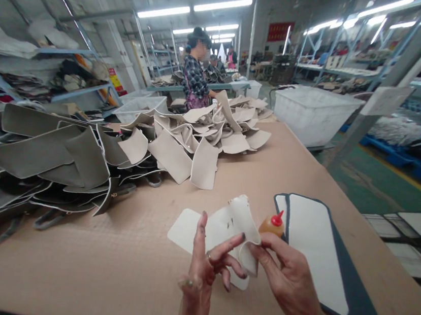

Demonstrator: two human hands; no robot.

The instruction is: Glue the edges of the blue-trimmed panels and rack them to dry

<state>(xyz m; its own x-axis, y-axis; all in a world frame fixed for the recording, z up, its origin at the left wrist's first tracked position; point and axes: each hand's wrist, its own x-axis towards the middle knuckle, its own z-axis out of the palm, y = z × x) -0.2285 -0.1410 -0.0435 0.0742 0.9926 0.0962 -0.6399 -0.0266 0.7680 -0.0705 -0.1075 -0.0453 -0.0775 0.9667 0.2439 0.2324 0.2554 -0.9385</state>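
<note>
My right hand (pixel 288 275) pinches the edge of a curled white leather-like piece (pixel 242 212) between thumb and fingers. Small dark marks or holes show near the top of this piece. Beside it, my left hand (pixel 204 268) is open, its fingers spread and their tips stained dark; the index finger reaches across the piece, and I cannot tell if it touches. Under the held piece lies a flat white panel (pixel 184 227), partly covered. Just beyond my right hand is a squeeze bottle (pixel 271 225) with a red nozzle and amber contents.
White panels (pixel 314 236) with dark blue backing lie at right. Across the table (pixel 112 261) are heaps of grey pieces (pixel 33 148) with handles and beige pieces (pixel 205 163). A white bin (pixel 312 114) stands beyond the right edge. A co-worker (pixel 196 75) stands behind the heap.
</note>
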